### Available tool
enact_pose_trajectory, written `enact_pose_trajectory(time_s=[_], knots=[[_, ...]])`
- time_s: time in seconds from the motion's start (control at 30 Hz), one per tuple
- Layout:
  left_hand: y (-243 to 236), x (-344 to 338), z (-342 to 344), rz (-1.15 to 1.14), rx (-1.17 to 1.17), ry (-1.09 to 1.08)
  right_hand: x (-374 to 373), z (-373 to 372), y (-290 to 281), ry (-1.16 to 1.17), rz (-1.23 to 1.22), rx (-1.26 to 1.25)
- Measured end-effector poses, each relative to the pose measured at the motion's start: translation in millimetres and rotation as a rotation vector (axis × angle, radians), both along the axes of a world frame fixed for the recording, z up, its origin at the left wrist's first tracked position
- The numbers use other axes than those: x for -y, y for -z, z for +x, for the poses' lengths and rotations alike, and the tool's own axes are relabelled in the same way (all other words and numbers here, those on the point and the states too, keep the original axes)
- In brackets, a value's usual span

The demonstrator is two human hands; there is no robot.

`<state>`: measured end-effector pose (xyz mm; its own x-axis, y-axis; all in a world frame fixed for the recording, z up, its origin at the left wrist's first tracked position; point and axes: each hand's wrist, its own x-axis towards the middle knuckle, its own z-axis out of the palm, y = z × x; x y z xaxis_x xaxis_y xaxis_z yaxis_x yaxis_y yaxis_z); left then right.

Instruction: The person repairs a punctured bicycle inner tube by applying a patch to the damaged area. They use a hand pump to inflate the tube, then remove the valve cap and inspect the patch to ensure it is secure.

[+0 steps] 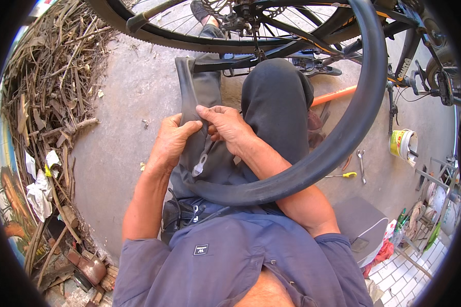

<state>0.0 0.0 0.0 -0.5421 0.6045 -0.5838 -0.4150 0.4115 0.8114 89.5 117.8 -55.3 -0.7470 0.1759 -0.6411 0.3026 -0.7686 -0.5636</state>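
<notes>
A black bicycle inner tube (pixel 338 148) loops over my right forearm and across my lap, partly inflated in its wide curve and flat near my hands. My left hand (pixel 171 138) pinches the flat stretch between thumb and fingers, just above my thigh. Close beside it, my right hand (pixel 228 125) grips the same stretch, its thumb and forefinger pressed on the rubber. A small flat silver metal piece with a hole (pixel 200 165) shows below my hands, against the dark cloth; its exact kind is unclear. The underside of the gripped rubber is hidden.
Ahead lies a bicycle wheel (pixel 161 43) with frame and pedal (pixel 325 70). An orange bar (pixel 335 95) lies right of my knee. A wrench (pixel 362 166), yellow-handled screwdriver (pixel 349 175) and white bucket (pixel 403 143) are further right. Dry sticks (pixel 51 77) pile up at left.
</notes>
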Motion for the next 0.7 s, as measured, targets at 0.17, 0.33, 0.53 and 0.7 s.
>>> enact_pose_trajectory(time_s=[0.17,0.33,0.53,0.7], knots=[[3,3,-5,-0.039,-0.018,-0.001,0,-3,-2,-0.079,-0.058,0.008],[3,1,1,0.032,0.056,-0.045,-6,-2,-5,-0.061,0.093,-0.037],[6,9,4,0.078,-0.019,-0.046,5,-7,-5,0.037,0.162,-0.116],[-6,9,-1,0.199,0.144,-0.053,-2,-3,-10,0.035,-0.188,-0.186]])
